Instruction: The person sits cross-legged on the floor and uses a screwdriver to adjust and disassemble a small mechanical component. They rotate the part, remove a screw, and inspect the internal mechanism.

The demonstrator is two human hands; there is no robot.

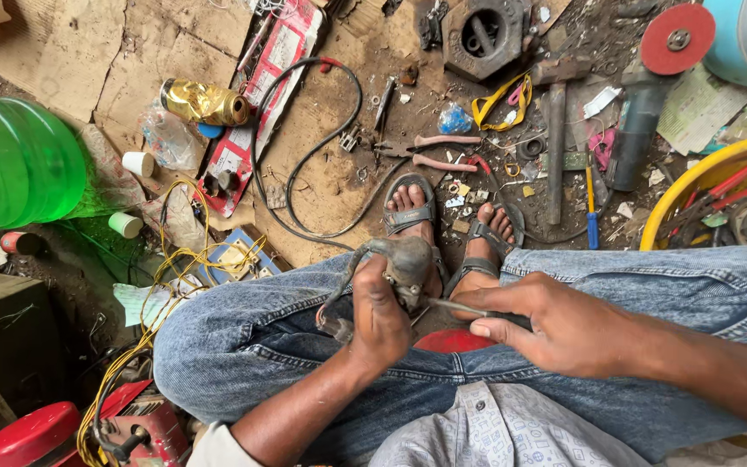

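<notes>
Meanwhile, left hand (pixel 379 316) gripping grimy metal part (pixel 408 264) above sandals (pixel 414 214); right hand (pixel 555 324) pinching thin tool (pixel 456 305), working into it; part not yet opened.

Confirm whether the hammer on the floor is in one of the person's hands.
No: the hammer lies on the floor beyond the sandalled feet, apart from both hands.

Yellow tub (pixel 693 177) cut off; screwdriver (pixel 469 309) handle hidden
</notes>
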